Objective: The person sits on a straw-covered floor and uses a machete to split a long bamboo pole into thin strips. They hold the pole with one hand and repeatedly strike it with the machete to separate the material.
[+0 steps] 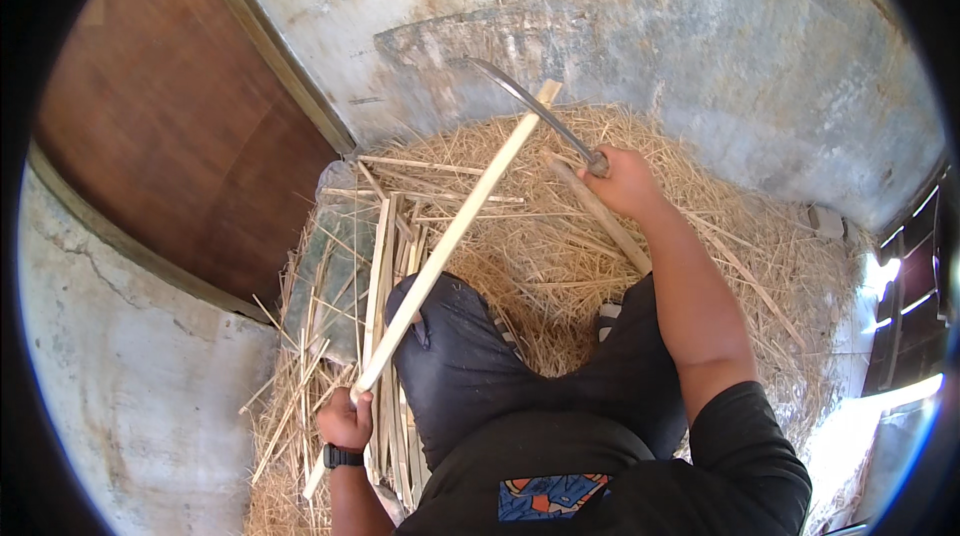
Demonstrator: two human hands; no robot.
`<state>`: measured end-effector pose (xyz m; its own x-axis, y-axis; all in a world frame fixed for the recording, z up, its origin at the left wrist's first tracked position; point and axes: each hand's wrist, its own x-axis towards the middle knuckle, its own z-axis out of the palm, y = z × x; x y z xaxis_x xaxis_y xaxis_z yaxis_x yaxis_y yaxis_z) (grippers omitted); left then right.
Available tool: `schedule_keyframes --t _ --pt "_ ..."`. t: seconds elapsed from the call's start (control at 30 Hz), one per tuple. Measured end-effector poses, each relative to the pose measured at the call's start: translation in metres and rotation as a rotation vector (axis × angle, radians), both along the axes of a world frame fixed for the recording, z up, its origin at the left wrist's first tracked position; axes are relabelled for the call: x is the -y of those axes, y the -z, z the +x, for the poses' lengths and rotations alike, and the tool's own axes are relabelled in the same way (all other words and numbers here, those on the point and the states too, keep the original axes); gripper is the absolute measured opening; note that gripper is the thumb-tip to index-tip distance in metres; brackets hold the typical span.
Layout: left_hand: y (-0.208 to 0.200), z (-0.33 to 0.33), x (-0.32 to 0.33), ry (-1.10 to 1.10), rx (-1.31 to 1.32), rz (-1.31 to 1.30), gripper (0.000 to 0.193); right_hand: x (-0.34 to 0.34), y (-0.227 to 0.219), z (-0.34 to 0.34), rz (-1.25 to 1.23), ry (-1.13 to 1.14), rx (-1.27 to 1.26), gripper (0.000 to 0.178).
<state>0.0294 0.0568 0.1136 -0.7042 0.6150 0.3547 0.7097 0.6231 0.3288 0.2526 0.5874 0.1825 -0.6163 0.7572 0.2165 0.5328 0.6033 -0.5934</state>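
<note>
clock centred on your view, 12 away from you. 10 o'clock: brown door panel. 8 to 9 o'clock: loose strips strewn beside your left leg, some lying lengthwise, others crossed.

7 o'clock: your left hand, fingers wrapped round the near end of the pale strip. the strip slants from there past your left knee up to 1 o'clock, far end raised toward the wall. whether it rests on your leg, can't tell.

12 to 2 o'clock: curved knife crossing the strip near its far end; can't tell if the edge is touching. your right hand at 2 o'clock is clenched on its handle. just below that, at 3 o'clock, a thick stick leans toward your right knee. straw spreads beyond.

my read: you're mid-work on shaping or trimming that strip. next stroke calls for a firm left grip, a shallow blade angle along the grain, and a path that keeps the edge off your knees and left fingers.
</note>
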Motion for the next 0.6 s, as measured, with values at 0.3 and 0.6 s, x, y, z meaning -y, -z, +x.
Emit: schedule_keyframes --t 0.3,0.6 --pt "-0.001 -0.001 0.004 -0.090 -0.078 0.058 0.049 -0.010 -0.011 0.008 0.014 -0.083 0.119 0.040" --pt "0.003 -0.002 -0.005 -0.151 0.004 0.049 0.038 0.007 -0.007 -0.001 0.211 -0.219 0.152 0.032"
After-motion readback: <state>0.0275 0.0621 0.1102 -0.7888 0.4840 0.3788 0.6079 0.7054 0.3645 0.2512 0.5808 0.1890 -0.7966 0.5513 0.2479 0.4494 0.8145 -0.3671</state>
